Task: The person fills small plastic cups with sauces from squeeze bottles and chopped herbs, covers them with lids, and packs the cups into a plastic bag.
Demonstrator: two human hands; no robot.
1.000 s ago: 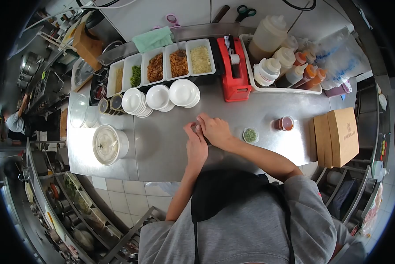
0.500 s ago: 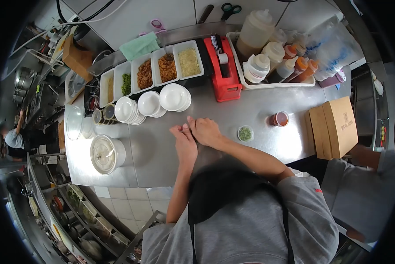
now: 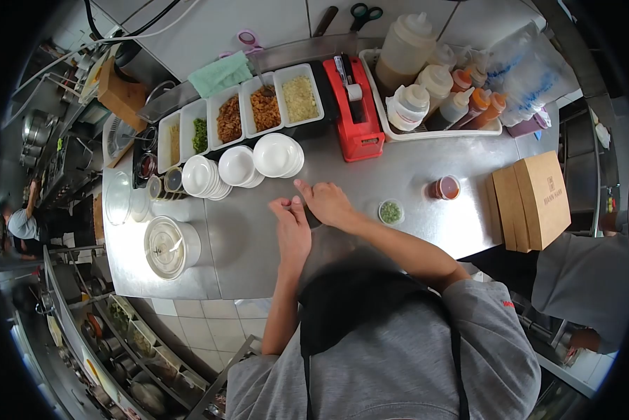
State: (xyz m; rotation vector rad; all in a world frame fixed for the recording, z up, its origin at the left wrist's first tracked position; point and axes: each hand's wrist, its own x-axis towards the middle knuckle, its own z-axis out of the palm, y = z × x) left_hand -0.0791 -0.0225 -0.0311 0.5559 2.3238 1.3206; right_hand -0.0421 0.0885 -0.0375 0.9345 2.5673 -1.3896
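Note:
My left hand (image 3: pixel 292 227) is held over the steel counter, its fingers loosely bent and the thumb standing apart from them. Close beside it on the right is my right hand (image 3: pixel 327 204), also loosely open, one digit stretched toward the upper left. No object shows in either hand, though the undersides are hidden. Just beyond my fingers sit stacks of white bowls (image 3: pixel 278 155). A small clear cup of chopped green herbs (image 3: pixel 390 211) lies to the right of my right hand, and a cup of red sauce (image 3: pixel 445 187) stands farther right.
Behind the bowls runs a row of white food tubs (image 3: pixel 266 103). A red tape dispenser (image 3: pixel 362 147) and a bin of squeeze bottles (image 3: pixel 437 134) stand beyond. Brown boxes (image 3: pixel 544 199) are at right, a lidded white tub (image 3: pixel 192 241) at left. Co-workers stand at both sides.
My hands have moved slightly apart from touching, and the digits of my right hand have spread. The co-worker at right has shifted farther right. Objects on the counter stay put.

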